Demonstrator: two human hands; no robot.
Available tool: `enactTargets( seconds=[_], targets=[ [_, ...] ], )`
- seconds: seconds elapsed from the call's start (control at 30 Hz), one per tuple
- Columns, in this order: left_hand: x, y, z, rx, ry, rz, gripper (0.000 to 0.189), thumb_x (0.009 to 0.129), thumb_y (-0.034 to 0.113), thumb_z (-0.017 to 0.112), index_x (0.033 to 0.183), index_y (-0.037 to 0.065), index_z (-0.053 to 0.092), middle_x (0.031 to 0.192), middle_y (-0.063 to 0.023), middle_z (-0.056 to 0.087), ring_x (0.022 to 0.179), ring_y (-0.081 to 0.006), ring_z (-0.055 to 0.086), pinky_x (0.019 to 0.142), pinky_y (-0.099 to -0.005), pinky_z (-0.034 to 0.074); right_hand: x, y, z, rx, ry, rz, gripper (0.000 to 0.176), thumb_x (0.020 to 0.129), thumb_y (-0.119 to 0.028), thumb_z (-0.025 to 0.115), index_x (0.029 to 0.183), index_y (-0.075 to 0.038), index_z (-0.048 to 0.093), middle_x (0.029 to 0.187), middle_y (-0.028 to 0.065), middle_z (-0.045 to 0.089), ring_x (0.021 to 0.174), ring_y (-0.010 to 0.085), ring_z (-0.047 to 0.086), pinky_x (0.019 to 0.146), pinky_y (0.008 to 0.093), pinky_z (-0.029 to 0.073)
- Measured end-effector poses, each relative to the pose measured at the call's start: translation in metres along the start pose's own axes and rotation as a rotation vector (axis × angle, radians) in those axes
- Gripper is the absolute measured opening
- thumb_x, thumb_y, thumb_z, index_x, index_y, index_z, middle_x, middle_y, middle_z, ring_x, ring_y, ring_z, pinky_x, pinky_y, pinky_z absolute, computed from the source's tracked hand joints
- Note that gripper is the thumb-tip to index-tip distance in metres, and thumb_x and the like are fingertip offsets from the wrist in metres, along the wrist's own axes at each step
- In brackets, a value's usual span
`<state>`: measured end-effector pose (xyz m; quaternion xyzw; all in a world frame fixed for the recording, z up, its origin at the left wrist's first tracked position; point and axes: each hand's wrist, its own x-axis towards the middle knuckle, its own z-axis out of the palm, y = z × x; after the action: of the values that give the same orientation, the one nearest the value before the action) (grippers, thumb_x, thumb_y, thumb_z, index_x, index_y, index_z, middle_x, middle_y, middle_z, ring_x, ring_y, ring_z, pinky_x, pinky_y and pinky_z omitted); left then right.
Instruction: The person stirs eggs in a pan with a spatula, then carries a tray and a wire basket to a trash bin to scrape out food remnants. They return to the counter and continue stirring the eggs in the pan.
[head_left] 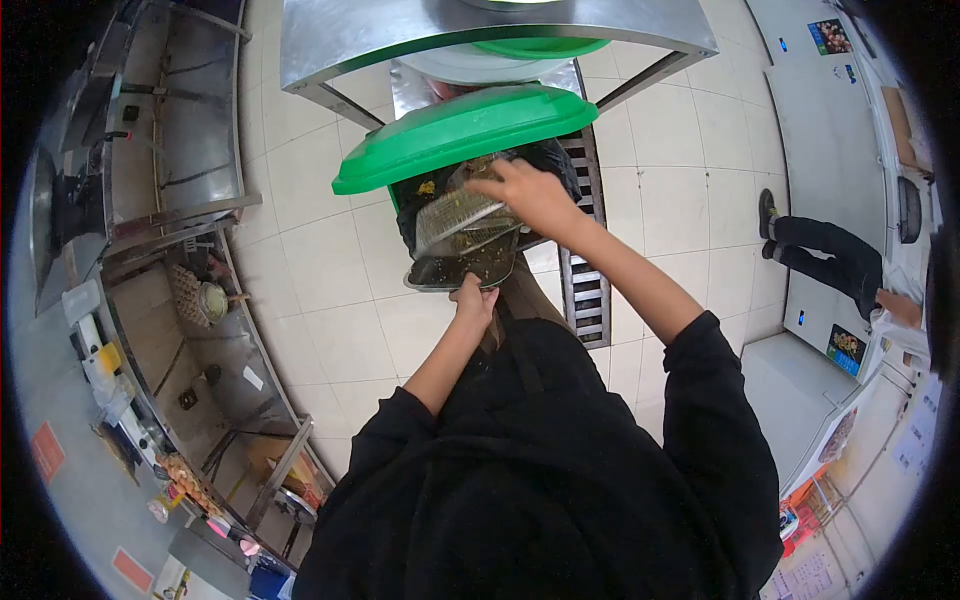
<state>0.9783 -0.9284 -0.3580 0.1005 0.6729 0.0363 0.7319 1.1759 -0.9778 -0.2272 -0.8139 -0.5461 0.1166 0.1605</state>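
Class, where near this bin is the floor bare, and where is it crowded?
Bare tiles lie between the bin and the steel counter, and past the drain grate toward another person's legs. Crowded: the bin mouth, taken by left hand, right hand, tray and container.

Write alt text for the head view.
A person's left hand holds a dirty tray at a black-lined bin with a raised green lid; the right hand grips a clear plastic container above the tray.
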Motion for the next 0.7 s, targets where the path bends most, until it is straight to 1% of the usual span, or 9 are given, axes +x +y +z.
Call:
enactTargets(
  seconds=[0.07,0.17,0.2,0.33,0.37,0.43,0.53,0.6,0.7],
  targets=[
    [-0.009,-0.001,0.003,-0.009,0.056,0.023,0.037,0.069,0.0,0.039,0.102,-0.005,0.024,0.09,-0.0167,0.042,0.078,-0.0288,0.05,0.07,-0.0439,0.046,0.006,-0.001,-0.014,0.066,0.091,0.081,0.045,0.064,-0.002,0.049,0.105,-0.019,0.049,0.094,0.0074,0.046,0.081,0.0233,0.052,0.064,0.0297,0.047],
    [-0.015,-0.007,0.01,-0.042,0.022,0.055,0.035,0.069,-0.001,0.039,0.1,-0.004,0.024,0.091,-0.017,0.042,0.078,-0.0288,0.05,0.071,-0.0434,0.046,0.004,-0.016,-0.024,0.123,0.11,0.144,0.048,0.062,0.002,0.05,0.107,-0.014,0.046,0.095,0.0104,0.044,0.084,0.0252,0.051,0.065,0.0311,0.046],
    [-0.021,-0.009,0.014,-0.026,0.073,0.091,0.035,0.068,-0.001,0.039,0.1,-0.004,0.024,0.091,-0.0169,0.042,0.079,-0.0285,0.05,0.07,-0.0434,0.046,0.001,-0.023,-0.024,0.168,0.128,0.186,0.05,0.062,0.003,0.05,0.109,-0.013,0.044,0.095,0.0111,0.044,0.085,0.0257,0.05,0.065,0.0316,0.046],
    [-0.04,-0.01,0.032,-0.028,0.244,0.107,0.031,0.069,0.001,0.039,0.098,-0.003,0.029,0.09,-0.0165,0.043,0.081,-0.0277,0.049,0.075,-0.043,0.043,-0.01,-0.043,0.01,0.118,0.011,0.236,0.051,0.062,0.004,0.049,0.11,-0.013,0.04,0.096,0.0149,0.043,0.086,0.0315,0.049,0.062,0.0353,0.047],
    [-0.037,-0.01,0.027,-0.028,0.242,0.111,0.031,0.069,0.001,0.039,0.098,-0.003,0.029,0.09,-0.0165,0.043,0.081,-0.0277,0.049,0.075,-0.043,0.043,-0.015,-0.04,0.032,0.094,0.062,0.192,0.05,0.064,0.002,0.047,0.11,-0.014,0.039,0.096,0.0165,0.044,0.083,0.0332,0.05,0.058,0.0372,0.047],
    [-0.026,-0.007,0.013,-0.005,-0.086,-0.024,0.025,0.071,0.006,0.038,0.095,-0.002,0.035,0.091,-0.0167,0.044,0.083,-0.0279,0.048,0.08,-0.042,0.039,-0.021,-0.018,0.071,0.08,0.001,0.198,0.043,0.066,-0.003,0.048,0.107,-0.014,0.041,0.091,0.0163,0.045,0.08,0.0329,0.051,0.057,0.0366,0.047],
    [-0.028,0.002,0.009,0.021,-0.155,-0.07,0.022,0.069,0.002,0.04,0.091,0.0,0.039,0.088,-0.0123,0.048,0.073,-0.0252,0.051,0.075,-0.0425,0.042,-0.003,0.008,0.066,0.031,-0.072,0.246,0.032,0.069,-0.009,0.048,0.101,-0.014,0.044,0.084,0.0163,0.048,0.076,0.031,0.053,0.054,0.0352,0.047],
    [-0.036,0.008,0.008,0.018,-0.142,-0.092,0.023,0.068,0.003,0.039,0.091,0.001,0.039,0.089,-0.0127,0.048,0.075,-0.0253,0.051,0.077,-0.042,0.041,0.003,0.019,0.04,0.021,-0.069,0.243,0.044,0.068,-0.002,0.043,0.109,-0.016,0.04,0.095,0.0148,0.044,0.078,0.031,0.052,0.06,0.0356,0.047],
    [-0.047,0.022,0.009,0.01,-0.174,-0.114,0.023,0.068,0.004,0.037,0.091,0.001,0.039,0.089,-0.0133,0.047,0.079,-0.0257,0.05,0.079,-0.0409,0.04,-0.001,0.017,-0.005,-0.032,0.014,0.189,0.046,0.067,0.001,0.043,0.109,-0.017,0.041,0.099,0.0134,0.043,0.084,0.0297,0.05,0.062,0.0347,0.047]
  ],
)
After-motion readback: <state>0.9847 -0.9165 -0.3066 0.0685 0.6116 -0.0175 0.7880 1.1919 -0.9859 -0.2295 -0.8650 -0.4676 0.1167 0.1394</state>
